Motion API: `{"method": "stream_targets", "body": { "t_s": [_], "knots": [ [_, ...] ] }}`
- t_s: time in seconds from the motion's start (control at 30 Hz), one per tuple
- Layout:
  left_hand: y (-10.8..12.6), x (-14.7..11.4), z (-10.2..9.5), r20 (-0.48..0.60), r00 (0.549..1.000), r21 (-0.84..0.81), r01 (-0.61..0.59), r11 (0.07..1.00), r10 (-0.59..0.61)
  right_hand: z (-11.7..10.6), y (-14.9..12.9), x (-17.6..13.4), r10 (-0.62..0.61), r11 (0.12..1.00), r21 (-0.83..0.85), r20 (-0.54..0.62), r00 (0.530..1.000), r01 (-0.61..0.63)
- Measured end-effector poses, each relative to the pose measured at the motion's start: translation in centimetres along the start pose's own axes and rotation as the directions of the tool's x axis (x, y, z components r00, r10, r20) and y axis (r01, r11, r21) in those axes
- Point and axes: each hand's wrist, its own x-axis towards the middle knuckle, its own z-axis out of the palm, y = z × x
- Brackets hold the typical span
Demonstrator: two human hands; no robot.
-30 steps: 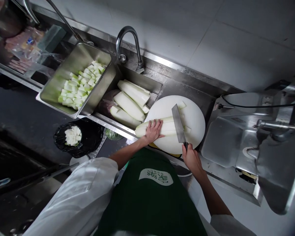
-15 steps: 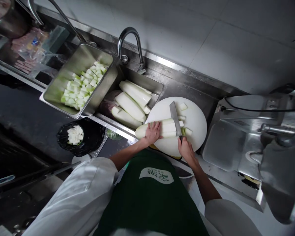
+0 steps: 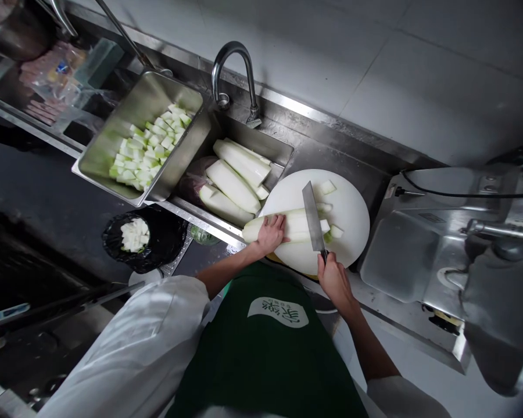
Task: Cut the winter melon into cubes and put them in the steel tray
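The right hand (image 3: 335,281) hides most of the handle of the knife (image 3: 314,216). The left hand (image 3: 271,233) covers part of the vegetable (image 3: 298,223); the picture's edge cuts off the pot (image 3: 22,38).

Apron (image 3: 268,363) logo (image 3: 279,312) w/ Chinese chars, too sm. to read.

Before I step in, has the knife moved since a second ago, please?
Yes: against the chopping board, the knife has shifted left, towards the left hand.

Passage over right side of white cutting board (image 3: 355,217), past small cut pieces (image 3: 336,231). Cleaver (image 3: 314,217) bars way leftward. Deep steel pan (image 3: 183,155) blocks left end of sink (image 3: 265,145); faucet (image 3: 251,81) arches behind.
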Motion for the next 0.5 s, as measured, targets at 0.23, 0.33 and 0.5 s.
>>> {"method": "stream_targets", "body": {
  "t_s": [0.23, 0.33, 0.5],
  "knots": [
    [0.0, 0.3, -0.5, 0.025, 0.999, 0.004, -0.03, 1.0, 0.03, 3.5, -0.9, 4.2, -0.008, 0.999, 0.047, -0.044, 0.999, 0.01],
    [-0.3, -0.1, -0.9, 0.037, 0.999, 0.009, -0.03, 1.0, 0.03, 4.1, -0.6, 5.0, -0.006, 0.998, 0.065, -0.053, 0.999, 0.01],
    [-1.9, -2.3, -1.8, 0.088, 0.994, 0.053, 0.061, 0.997, -0.065, 2.0, 0.3, 4.9, -0.034, 0.998, 0.049, -0.024, 0.999, 0.035]
  ]
}}
